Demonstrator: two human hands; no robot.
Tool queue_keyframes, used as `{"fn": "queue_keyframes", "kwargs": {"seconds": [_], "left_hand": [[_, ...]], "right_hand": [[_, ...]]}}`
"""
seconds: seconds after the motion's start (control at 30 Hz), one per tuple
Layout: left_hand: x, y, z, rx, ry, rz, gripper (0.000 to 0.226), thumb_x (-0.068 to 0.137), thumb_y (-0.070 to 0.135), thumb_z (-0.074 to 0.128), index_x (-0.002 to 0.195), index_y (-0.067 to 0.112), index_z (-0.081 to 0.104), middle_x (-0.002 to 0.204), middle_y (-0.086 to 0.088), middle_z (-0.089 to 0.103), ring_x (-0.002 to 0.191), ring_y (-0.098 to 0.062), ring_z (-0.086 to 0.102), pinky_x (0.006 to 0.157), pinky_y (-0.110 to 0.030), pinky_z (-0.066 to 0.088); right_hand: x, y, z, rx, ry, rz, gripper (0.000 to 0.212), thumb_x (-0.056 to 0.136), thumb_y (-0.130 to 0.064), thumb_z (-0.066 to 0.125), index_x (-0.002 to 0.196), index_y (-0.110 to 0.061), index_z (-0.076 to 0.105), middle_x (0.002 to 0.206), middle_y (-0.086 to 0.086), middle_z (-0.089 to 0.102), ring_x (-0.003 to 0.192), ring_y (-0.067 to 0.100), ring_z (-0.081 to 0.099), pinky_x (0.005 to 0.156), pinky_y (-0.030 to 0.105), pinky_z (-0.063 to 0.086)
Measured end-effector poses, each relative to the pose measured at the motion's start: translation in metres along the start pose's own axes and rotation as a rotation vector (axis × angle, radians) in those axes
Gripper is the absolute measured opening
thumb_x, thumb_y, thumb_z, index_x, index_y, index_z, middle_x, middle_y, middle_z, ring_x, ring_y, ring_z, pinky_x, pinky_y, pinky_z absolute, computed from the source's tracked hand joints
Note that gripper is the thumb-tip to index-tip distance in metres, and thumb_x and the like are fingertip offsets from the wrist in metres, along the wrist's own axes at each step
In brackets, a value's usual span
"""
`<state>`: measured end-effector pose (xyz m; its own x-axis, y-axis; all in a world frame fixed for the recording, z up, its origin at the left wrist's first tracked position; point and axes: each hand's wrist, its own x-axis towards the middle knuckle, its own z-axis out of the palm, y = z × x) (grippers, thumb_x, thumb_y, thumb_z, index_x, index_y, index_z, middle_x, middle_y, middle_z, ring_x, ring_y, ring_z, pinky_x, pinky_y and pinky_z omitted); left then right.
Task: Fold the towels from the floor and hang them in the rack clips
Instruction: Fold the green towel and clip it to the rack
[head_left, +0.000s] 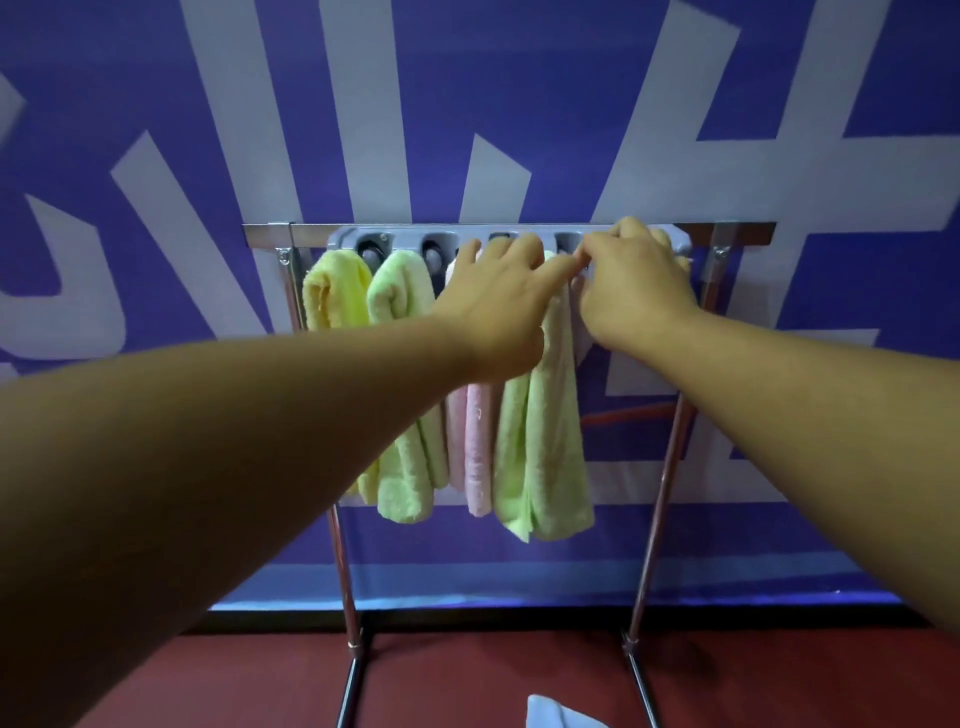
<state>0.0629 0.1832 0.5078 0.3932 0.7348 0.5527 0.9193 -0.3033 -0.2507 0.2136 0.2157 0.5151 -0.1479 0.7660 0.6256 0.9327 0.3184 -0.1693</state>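
A metal rack (660, 499) carries a grey clip strip (405, 240) along its top bar. From the clips hang a yellow towel (332, 291), a light green towel (402, 467), a pink towel (478, 452) and a second green towel (550, 447). My left hand (498, 296) lies with straight fingers on the tops of the pink and second green towels. My right hand (634, 286) has curled fingers at the rightmost clip, pinching the top of a pale lilac towel (579, 317) that it mostly hides.
A blue-and-white banner wall (519, 104) stands right behind the rack. The floor (467, 675) is dark red, with the rack's feet on it. A pale towel corner (553, 714) lies on the floor at the bottom edge, between the rack's legs.
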Motion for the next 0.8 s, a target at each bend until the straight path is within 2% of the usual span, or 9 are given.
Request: {"fn": "queue_keyframes", "kwargs": {"seconds": [0.07, 0.13, 0.23, 0.37, 0.47, 0.53, 0.67, 0.73, 0.8], "left_hand": [[-0.027, 0.008, -0.005, 0.005, 0.056, 0.021, 0.073, 0.068, 0.020, 0.050, 0.140, 0.030, 0.042, 0.111, -0.004, 0.052, 0.105, -0.031, 0.050, 0.096, -0.048, 0.037], [-0.054, 0.014, -0.006, -0.014, 0.044, 0.023, 0.059, 0.072, 0.022, 0.050, 0.131, 0.028, 0.049, 0.110, -0.003, 0.053, 0.103, -0.030, 0.050, 0.093, -0.045, 0.039], [-0.090, 0.022, -0.007, -0.047, -0.057, -0.012, 0.043, 0.079, 0.026, 0.049, 0.122, 0.028, 0.056, 0.111, -0.002, 0.052, 0.098, -0.029, 0.056, 0.082, -0.040, 0.043], [-0.129, 0.036, -0.003, -0.164, -0.215, -0.129, 0.040, 0.084, 0.025, 0.048, 0.123, 0.027, 0.056, 0.118, -0.005, 0.050, 0.091, -0.034, 0.062, 0.066, -0.036, 0.047], [-0.144, 0.041, 0.012, -0.226, -0.351, -0.215, 0.040, 0.087, 0.027, 0.046, 0.126, 0.028, 0.055, 0.120, -0.004, 0.047, 0.095, -0.031, 0.063, 0.071, -0.037, 0.051], [-0.142, 0.041, 0.024, -0.317, -0.388, -0.271, 0.042, 0.086, 0.025, 0.048, 0.127, 0.028, 0.056, 0.120, -0.004, 0.047, 0.099, -0.029, 0.062, 0.079, -0.039, 0.053], [-0.139, 0.044, 0.064, -0.475, -0.432, -0.362, 0.043, 0.085, 0.024, 0.050, 0.127, 0.026, 0.057, 0.120, -0.007, 0.048, 0.110, -0.028, 0.058, 0.094, -0.035, 0.049], [-0.141, 0.045, 0.089, -0.498, -0.481, -0.383, 0.047, 0.085, 0.024, 0.050, 0.132, 0.025, 0.055, 0.125, -0.008, 0.047, 0.116, -0.027, 0.055, 0.098, -0.032, 0.045], [-0.147, 0.045, 0.114, -0.507, -0.531, -0.408, 0.052, 0.084, 0.023, 0.051, 0.135, 0.026, 0.053, 0.131, -0.008, 0.045, 0.120, -0.027, 0.054, 0.102, -0.036, 0.045]], "right_hand": [[-0.023, -0.005, -0.007, 0.032, -0.029, 0.001, 0.019, 0.093, -0.030, 0.056, 0.111, -0.026, 0.061, 0.126, 0.007, 0.049, 0.126, 0.032, 0.041, 0.100, 0.050, 0.036], [-0.047, -0.010, -0.009, 0.064, -0.059, 0.000, 0.018, 0.093, -0.032, 0.055, 0.109, -0.027, 0.061, 0.124, 0.004, 0.050, 0.123, 0.030, 0.043, 0.097, 0.049, 0.038], [-0.083, -0.022, -0.007, 0.129, -0.103, -0.032, 0.019, 0.092, -0.028, 0.052, 0.108, -0.026, 0.063, 0.120, 0.004, 0.052, 0.115, 0.031, 0.049, 0.095, 0.049, 0.044], [-0.126, -0.033, 0.010, 0.264, -0.280, -0.011, 0.028, 0.089, -0.020, 0.050, 0.112, -0.027, 0.063, 0.121, 0.005, 0.057, 0.107, 0.030, 0.059, 0.089, 0.042, 0.051], [-0.140, -0.036, 0.027, 0.305, -0.487, 0.062, 0.045, 0.090, -0.016, 0.047, 0.133, -0.023, 0.056, 0.132, 0.008, 0.060, 0.116, 0.029, 0.059, 0.096, 0.040, 0.051], [-0.135, -0.035, 0.038, 0.347, -0.550, 0.141, 0.048, 0.094, -0.013, 0.044, 0.141, -0.018, 0.049, 0.141, 0.011, 0.054, 0.122, 0.030, 0.056, 0.100, 0.040, 0.049], [-0.122, -0.029, 0.085, 0.412, -0.579, 0.379, 0.044, 0.089, -0.008, 0.045, 0.131, -0.010, 0.053, 0.134, 0.015, 0.056, 0.117, 0.034, 0.057, 0.096, 0.038, 0.049], [-0.122, -0.025, 0.112, 0.469, -0.560, 0.472, 0.038, 0.084, -0.014, 0.051, 0.122, -0.011, 0.053, 0.124, 0.013, 0.060, 0.110, 0.034, 0.059, 0.092, 0.040, 0.052], [-0.122, -0.021, 0.141, 0.514, -0.535, 0.520, 0.040, 0.083, -0.024, 0.060, 0.120, -0.011, 0.052, 0.122, 0.012, 0.062, 0.110, 0.033, 0.059, 0.092, 0.040, 0.052]]}}
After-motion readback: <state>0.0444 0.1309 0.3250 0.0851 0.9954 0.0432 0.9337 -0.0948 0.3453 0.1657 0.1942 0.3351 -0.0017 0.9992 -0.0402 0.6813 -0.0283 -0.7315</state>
